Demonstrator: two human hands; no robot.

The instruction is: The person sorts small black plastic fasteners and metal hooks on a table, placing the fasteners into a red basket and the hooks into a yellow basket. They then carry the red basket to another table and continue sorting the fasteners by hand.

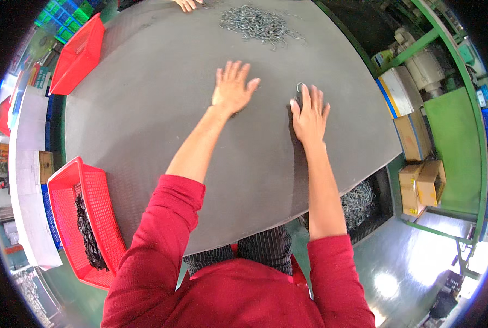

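Both arms reach forward over a grey tabletop (162, 93). My left hand (234, 90) is open, palm down, its fingers stretched ahead and its thumb pointing right. Something small and dark peeks out by that thumb, too little to name. To its right, my right hand (310, 116) is also open and palm down, fingers extended. A small bent metal wire piece (299, 85) lies just beyond its fingertips; whether they touch I cannot tell. Farther off, toward the far edge, is a loose pile of small grey metal pieces (260, 24).
Another person's hand (188, 4) rests at the far edge. Red baskets (80, 54) line the left side; the nearer red basket (63, 183) holds black pieces. A dark bin of metal pieces (358, 205) stands below right, near cardboard boxes (431, 183) and a green frame (480, 136).
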